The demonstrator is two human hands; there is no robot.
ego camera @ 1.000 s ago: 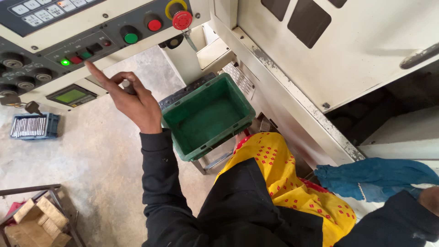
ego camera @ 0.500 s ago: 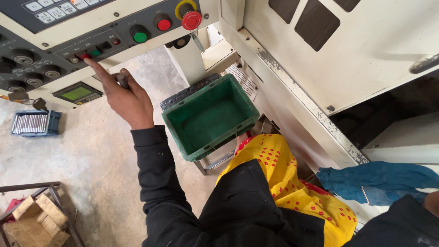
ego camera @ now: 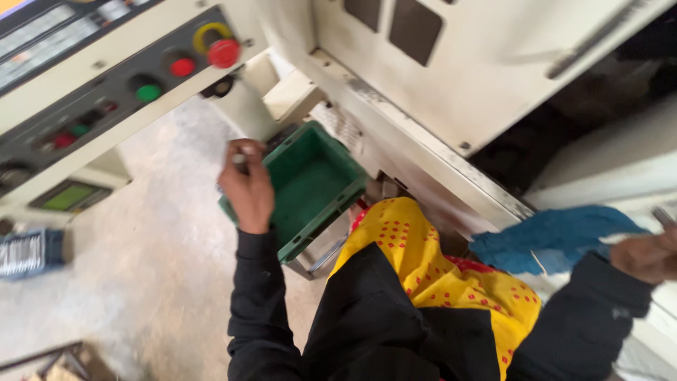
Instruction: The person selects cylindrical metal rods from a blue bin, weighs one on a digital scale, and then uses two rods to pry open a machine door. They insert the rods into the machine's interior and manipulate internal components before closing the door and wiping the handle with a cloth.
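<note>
Your left hand (ego camera: 247,187) hangs in front of the near corner of the green plastic crate (ego camera: 310,187), fingers curled in loosely; something small and pale shows at the fingertips, but the blur keeps me from telling whether you're pinching it or what it is. The hand sits below the slanted control panel (ego camera: 106,92), clear of its buttons.

That crate is the container to watch: an open-topped rectangular bin, tilted a little, parked just beneath the machine's cream-coloured body (ego camera: 451,77) and beside your yellow spotted cloth (ego camera: 423,268). Its floor looks bare green as far as the view reaches; your hand and wrist cover its left corner.

On the panel above you have a red mushroom button (ego camera: 223,52) in a yellow ring, a smaller red button (ego camera: 183,67) beside it, and a green button (ego camera: 148,92) further left. A small greenish display (ego camera: 68,197) sits lower down.

Over on the far side, your right hand (ego camera: 649,254) rests on the machine's ledge at the edge of the view, touching the end of a crumpled blue rag (ego camera: 557,236). Fingers are bent, with a thin metal piece just above them; whether they grip anything, I cannot tell.

Down on the concrete floor (ego camera: 141,296), at the left edge, lies a blue tray (ego camera: 32,252) with a row of pale, thin pieces in it, too blurred to name.
</note>
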